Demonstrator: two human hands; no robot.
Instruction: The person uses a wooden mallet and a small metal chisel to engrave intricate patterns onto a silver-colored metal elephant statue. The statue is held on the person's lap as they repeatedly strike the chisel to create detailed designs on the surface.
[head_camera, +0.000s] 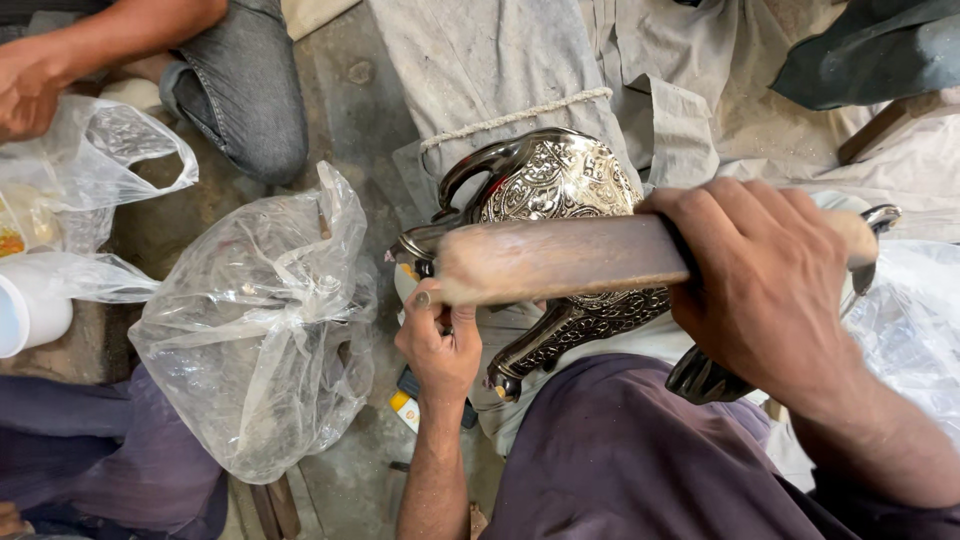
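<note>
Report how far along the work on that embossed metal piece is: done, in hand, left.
Done: the ornate silver-coloured metal figure already shows dense raised patterning and a bright shine on its upper body. In hand: the right hand grips a wooden mallet over it, while the left hand pinches a small tool beneath. Left: cannot tell; the mallet hides the area being worked.

A floor-level metal craft workshop: dusty grey concrete floor, an ornate embossed silver-coloured metal vessel, crumpled clear plastic bags, and grey dust-covered cloth.
</note>
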